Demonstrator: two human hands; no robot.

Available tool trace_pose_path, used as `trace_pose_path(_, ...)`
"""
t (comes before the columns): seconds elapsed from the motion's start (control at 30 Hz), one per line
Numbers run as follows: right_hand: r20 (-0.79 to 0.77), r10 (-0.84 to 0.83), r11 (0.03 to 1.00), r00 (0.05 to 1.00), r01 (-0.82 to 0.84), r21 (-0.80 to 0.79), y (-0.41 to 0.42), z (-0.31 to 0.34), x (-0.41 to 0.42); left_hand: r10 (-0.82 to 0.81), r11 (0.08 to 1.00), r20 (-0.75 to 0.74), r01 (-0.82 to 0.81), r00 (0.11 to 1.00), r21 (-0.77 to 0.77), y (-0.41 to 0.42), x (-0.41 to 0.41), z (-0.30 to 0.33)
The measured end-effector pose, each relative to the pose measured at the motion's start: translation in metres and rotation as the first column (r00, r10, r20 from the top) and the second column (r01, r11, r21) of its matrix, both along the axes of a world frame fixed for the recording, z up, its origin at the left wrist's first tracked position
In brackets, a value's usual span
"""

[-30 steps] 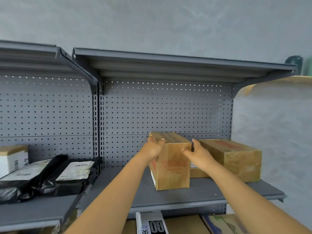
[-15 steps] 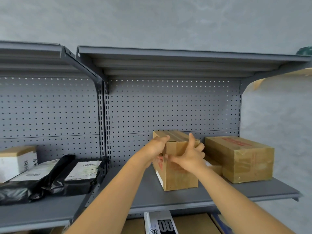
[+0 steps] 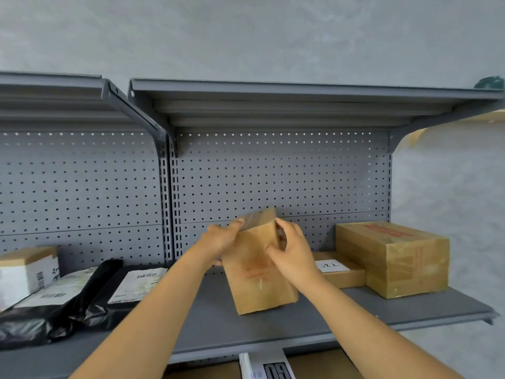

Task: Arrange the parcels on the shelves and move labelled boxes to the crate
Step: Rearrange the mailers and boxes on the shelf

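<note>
Forearms reaching up from the bottom edge, bare, converging on the tall cardboard box (image 3: 259, 272). Box now tipped, top leaning away toward the left and back, where half a second ago upright and square on the grey shelf (image 3: 410, 310); lower edge apparently resting on the shelf, though contact not clear. Left hand (image 3: 222, 237) wrapped over the upper left corner, fingers across the taped top, closed on the box. Right hand (image 3: 291, 250) shifted from the front face to the right side, thumb on the front, fingers curled around the upper right edge, also gripping. Just behind the right wrist, flat labelled box (image 3: 340, 272) lying low, white tag with handwriting on top. Beside it, touching or nearly so, large taped carton (image 3: 396, 258). Off left, black mailer bags (image 3: 68, 305) and white-labelled box (image 3: 27, 272). Farther back, perforated panel (image 3: 273, 181).
</note>
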State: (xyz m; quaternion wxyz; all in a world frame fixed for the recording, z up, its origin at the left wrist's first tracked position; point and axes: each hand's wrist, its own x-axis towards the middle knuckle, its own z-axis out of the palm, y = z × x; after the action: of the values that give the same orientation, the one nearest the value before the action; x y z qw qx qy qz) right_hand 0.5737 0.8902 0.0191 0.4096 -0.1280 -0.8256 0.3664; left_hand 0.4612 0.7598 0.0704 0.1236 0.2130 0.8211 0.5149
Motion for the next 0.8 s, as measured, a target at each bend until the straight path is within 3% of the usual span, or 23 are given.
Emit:
trace_pose_path(0.1,0.1,0.202,0.978,0.974,-0.205,0.024,-0.008,0.003,-0.001,-0.034,0.972,-0.125,0.003,0.992,-0.236,-0.017,-0.002,0.02)
trace_pose_path(0.17,0.187,0.306,0.949,0.934,-0.314,0.016,-0.01,0.003,0.0,-0.102,0.932,-0.112,0.056,0.988,-0.359,-0.026,0.001,0.032)
trace_pose_path(0.27,0.287,0.38,0.918,0.879,-0.397,0.002,-0.008,0.002,0.005,-0.203,0.871,-0.034,0.165,0.979,-0.463,-0.034,0.003,0.036)
trace_pose_path(0.37,0.338,0.4,0.907,0.852,-0.421,-0.014,-0.005,0.003,0.007,-0.23,0.856,-0.118,0.143,0.966,-0.497,-0.033,0.006,0.029)
trace_pose_path(0.5,0.251,0.407,0.913,0.878,-0.384,-0.138,0.001,0.003,0.007,-0.16,0.964,-0.08,0.138,0.984,-0.227,-0.036,0.001,0.018)
trace_pose_path(0.63,0.285,0.133,0.98,0.949,-0.083,-0.178,0.028,-0.011,0.02,-0.065,0.996,0.305,0.041,0.95,0.084,-0.073,-0.031,0.001)
trace_pose_path(0.7,0.313,0.095,0.941,0.945,0.018,-0.338,0.039,-0.022,0.024,-0.116,0.979,0.421,0.032,0.9,0.201,-0.09,-0.043,-0.012)
trace_pose_path(0.8,0.233,0.262,0.782,0.937,-0.064,-0.62,0.032,-0.029,0.021,-0.272,0.94,0.521,0.108,0.809,0.323,-0.102,-0.045,-0.028)
